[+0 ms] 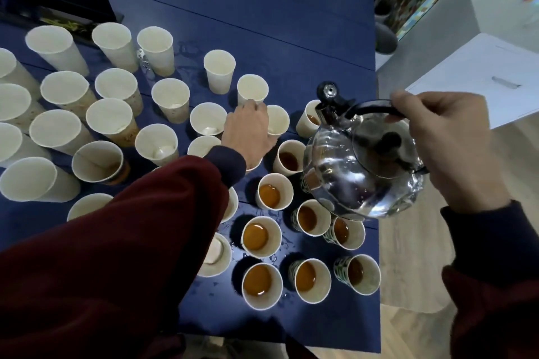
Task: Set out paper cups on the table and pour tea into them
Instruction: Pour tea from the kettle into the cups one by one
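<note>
While the right hand [446,148] grips the black handle of the steel kettle [361,178], the kettle is held tilted above the right edge of the blue table [262,23]. Its capped spout [329,91] is over a far cup [306,125] holding a little tea. The left hand [248,134], in a dark red sleeve [131,242], reaches palm-down over the middle cups. Its fingertips are near two empty ones, and whether it grasps any cup cannot be told. Filled cups [258,280] stand grouped at the near right corner, below the kettle. Empty cups [112,116] occupy the left half of the table. Water droplets [274,256] lie between the filled cups. A black tray [58,6] sits at the far left.
</note>
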Demonstrator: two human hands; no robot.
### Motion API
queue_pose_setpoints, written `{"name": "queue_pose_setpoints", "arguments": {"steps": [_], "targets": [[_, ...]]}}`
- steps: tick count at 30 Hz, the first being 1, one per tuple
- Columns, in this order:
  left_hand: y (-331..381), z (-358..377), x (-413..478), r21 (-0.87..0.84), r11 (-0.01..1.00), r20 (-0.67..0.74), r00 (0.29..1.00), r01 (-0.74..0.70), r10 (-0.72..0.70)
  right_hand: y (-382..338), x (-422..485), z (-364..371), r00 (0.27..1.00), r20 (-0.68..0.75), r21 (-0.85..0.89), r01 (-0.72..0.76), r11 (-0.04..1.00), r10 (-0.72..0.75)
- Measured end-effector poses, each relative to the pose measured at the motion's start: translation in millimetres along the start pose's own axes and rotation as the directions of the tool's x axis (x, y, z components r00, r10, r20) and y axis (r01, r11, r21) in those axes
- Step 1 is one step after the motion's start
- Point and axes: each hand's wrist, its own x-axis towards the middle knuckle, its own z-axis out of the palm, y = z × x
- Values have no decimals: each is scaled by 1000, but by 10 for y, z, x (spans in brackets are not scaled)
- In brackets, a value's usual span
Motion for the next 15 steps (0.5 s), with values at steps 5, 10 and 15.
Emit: {"name": "queue_pose_setpoints", "arguments": {"steps": [5, 10, 15], "targets": [[12, 59, 60, 5, 1000, 68, 998, -1, 0, -20, 193, 106, 996, 78, -17, 43, 999, -42], [27, 164, 90, 22, 999, 30, 999, 36, -36, -23, 338, 198, 979, 163, -110, 142, 984, -123], [41, 228, 142, 25, 998, 45, 997, 61, -62, -14, 452, 264, 973, 197, -191, 160, 968, -122]]}}
